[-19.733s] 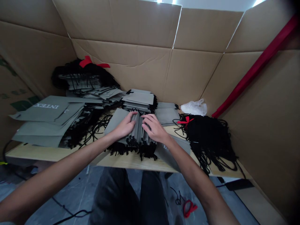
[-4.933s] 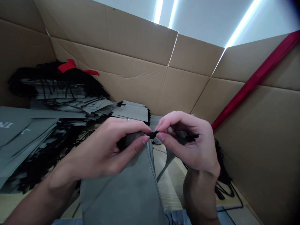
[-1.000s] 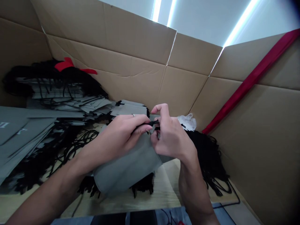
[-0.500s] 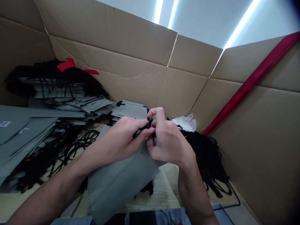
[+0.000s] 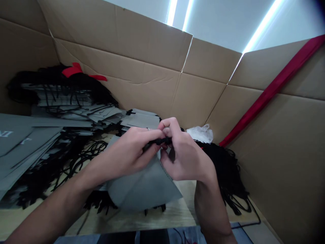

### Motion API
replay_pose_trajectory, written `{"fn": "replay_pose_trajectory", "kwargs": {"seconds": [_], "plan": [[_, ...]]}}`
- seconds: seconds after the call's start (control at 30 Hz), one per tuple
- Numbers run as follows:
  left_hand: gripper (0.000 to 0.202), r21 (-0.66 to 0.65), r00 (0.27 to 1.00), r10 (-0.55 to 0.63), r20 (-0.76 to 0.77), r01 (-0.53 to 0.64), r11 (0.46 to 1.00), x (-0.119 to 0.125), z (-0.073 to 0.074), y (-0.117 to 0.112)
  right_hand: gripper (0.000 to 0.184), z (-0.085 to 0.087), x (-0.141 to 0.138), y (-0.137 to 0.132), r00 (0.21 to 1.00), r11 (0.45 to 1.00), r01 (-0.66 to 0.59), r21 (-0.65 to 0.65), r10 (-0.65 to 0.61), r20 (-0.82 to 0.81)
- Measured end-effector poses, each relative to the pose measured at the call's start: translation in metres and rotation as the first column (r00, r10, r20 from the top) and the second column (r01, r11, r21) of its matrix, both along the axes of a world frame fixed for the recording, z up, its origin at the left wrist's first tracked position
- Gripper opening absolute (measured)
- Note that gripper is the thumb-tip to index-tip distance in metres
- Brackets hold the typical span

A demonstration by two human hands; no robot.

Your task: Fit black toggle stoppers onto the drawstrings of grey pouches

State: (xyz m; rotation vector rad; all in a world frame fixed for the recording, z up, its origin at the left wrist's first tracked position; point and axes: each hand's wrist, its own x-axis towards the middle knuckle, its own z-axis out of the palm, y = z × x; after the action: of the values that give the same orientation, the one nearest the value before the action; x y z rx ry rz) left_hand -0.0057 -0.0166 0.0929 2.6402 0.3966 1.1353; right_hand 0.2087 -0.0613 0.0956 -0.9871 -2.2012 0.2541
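- Now carries the lower edge of the grey sheet [image 5: 144, 189] higher and further right than half a second ago, baring more of the black cord ends [image 5: 99, 201] lying to its left.
- Also holds the black cord [image 5: 158, 141] flatter than in that earlier view.
- Pinches the black cord between thumb and fingers of the left hand [image 5: 134, 149], just in front of the grey sheet's upper part.
- Curls the fingers of the right hand [image 5: 188, 154] about the cord's other end, index sharply bent; cannot tell whether gripping it or merely touching.
- Lets the grey sheet hang aslant below both hands, over the table [image 5: 188, 208]; cannot see any join between sheet and cord.
- Could lose the cord's end, probably through too light a pinch or a tug from the right before a firm hold.
- Could crease the grey sheet by bending it further (judging from the bow already visible in its lower part).
- Might drag some of the black cord ends along by sweeping the sheet low.
- Might snag the black cord bundle [image 5: 224, 166], close beside the right forearm [image 5: 208, 203], by swinging outward.
- Shows a grey stack [image 5: 141, 118] just beyond the hands.
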Motion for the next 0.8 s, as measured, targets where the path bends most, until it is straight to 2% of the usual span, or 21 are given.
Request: {"fn": "replay_pose_trajectory", "kwargs": {"seconds": [0.1, 0.17, 0.27, 0.33, 0.4, 0.47, 0.53, 0.6, 0.67, 0.73, 0.8], "plan": [[0.021, 0.035, 0.999, 0.05, 0.017, -0.05, 0.998, -0.005, 0.004, 0.003, 0.029, 0.006, 0.009, 0.003, 0.991, 0.996, -0.068, -0.05, 0.062, -0.119], [0.023, 0.051, 0.996, 0.085, 0.002, -0.085, 0.995, -0.007, 0.007, 0.004, 0.012, 0.008, 0.014, 0.006, 0.983, 0.999, -0.027, -0.037, 0.019, -0.181], [0.024, 0.078, 0.987, 0.139, -0.086, -0.133, 0.988, -0.006, 0.006, 0.006, 0.018, 0.009, 0.017, 0.007, 0.967, 0.997, 0.069, 0.015, -0.063, -0.247], [0.022, 0.159, 0.964, 0.23, -0.13, -0.209, 0.965, -0.005, 0.002, 0.008, 0.019, 0.009, 0.017, 0.004, 0.953, 0.993, 0.108, 0.048, -0.089, -0.29], [0.017, 0.298, 0.92, 0.37, -0.125, -0.321, 0.899, -0.002, -0.003, 0.01, 0.019, 0.009, 0.014, 0.001, 0.945, 0.989, 0.129, 0.066, -0.103, -0.309], [0.014, 0.43, 0.868, 0.486, -0.103, -0.402, 0.808, 0.001, -0.007, 0.011, 0.016, 0.009, 0.01, -0.003, 0.951, 0.991, 0.123, 0.053, -0.103, -0.292], [0.014, 0.515, 0.835, 0.542, -0.095, -0.424, 0.745, 0.004, -0.009, 0.009, 0.013, 0.009, 0.005, -0.004, 0.957, 0.99, 0.133, 0.042, -0.118, -0.266], [0.014, 0.555, 0.828, 0.555, -0.085, -0.423, 0.716, 0.006, -0.009, 0.006, 0.014, 0.008, 0.001, -0.004, 0.959, 0.986, 0.159, 0.056, -0.141, -0.245], [0.013, 0.535, 0.852, 0.52, -0.061, -0.412, 0.738, 0.006, -0.007, 0.003, 0.018, 0.008, -0.002, -0.002, 0.961, 0.981, 0.178, 0.082, -0.155, -0.23], [0.013, 0.399, 0.914, 0.402, -0.054, -0.349, 0.848, 0.003, -0.003, 0.0, 0.021, 0.008, -0.002, -0.001, 0.959, 0.978, 0.186, 0.092, -0.161, -0.234], [0.013, 0.177, 0.975, 0.217, -0.042, -0.207, 0.962, -0.001, 0.002, 0.0, 0.021, 0.008, 0.0, 0.0, 0.951, 0.974, 0.205, 0.099, -0.174, -0.255]]}}
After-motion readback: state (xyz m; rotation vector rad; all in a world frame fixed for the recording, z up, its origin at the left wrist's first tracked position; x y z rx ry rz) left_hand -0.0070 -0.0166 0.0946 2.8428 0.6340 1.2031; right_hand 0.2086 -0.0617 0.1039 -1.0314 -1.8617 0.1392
